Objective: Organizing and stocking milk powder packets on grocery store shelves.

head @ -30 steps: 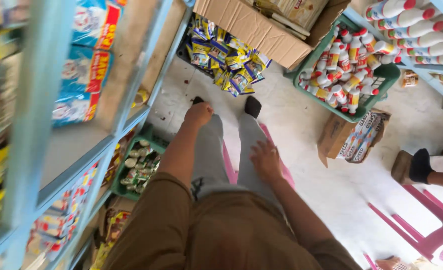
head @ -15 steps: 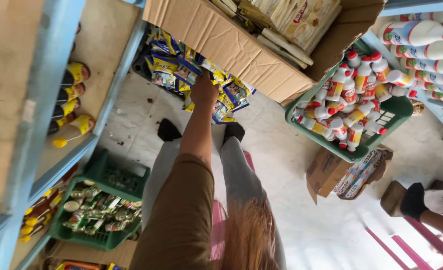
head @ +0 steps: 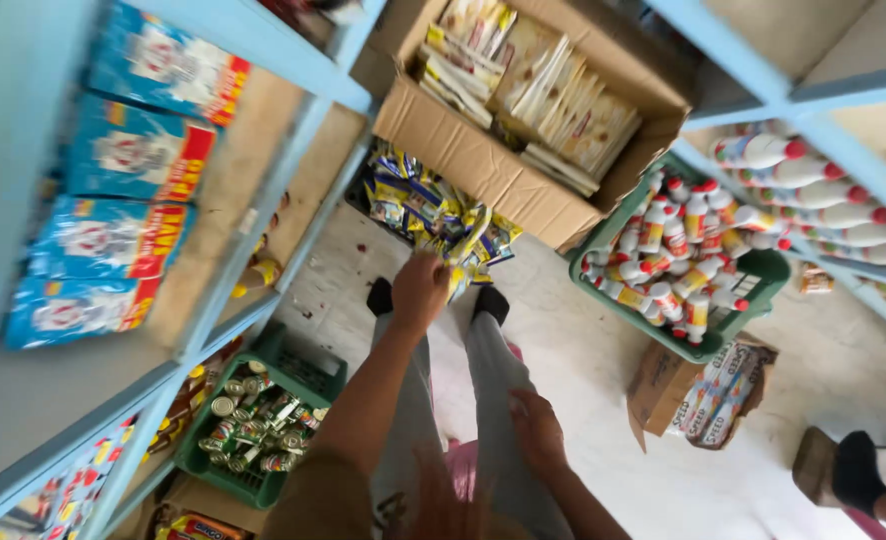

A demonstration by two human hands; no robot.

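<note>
A heap of yellow-and-blue foil snack packets [head: 443, 215] lies on the floor below a big open cardboard box [head: 483, 165]. The left hand [head: 420, 290] grips one packet at the heap's near edge. The right hand [head: 540, 430] rests flat on the grey trouser leg [head: 493, 370], holding nothing. A green plastic crate of white red-capped bottles [head: 753, 275] stands just right.

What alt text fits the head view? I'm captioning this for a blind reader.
Seen from above, a seated person's left hand grips a yellow and blue packet from a pile on the floor, while the right hand rests on their leg. Around them are blue shelves, a cardboard box and green crates of bottles and cans.
</note>
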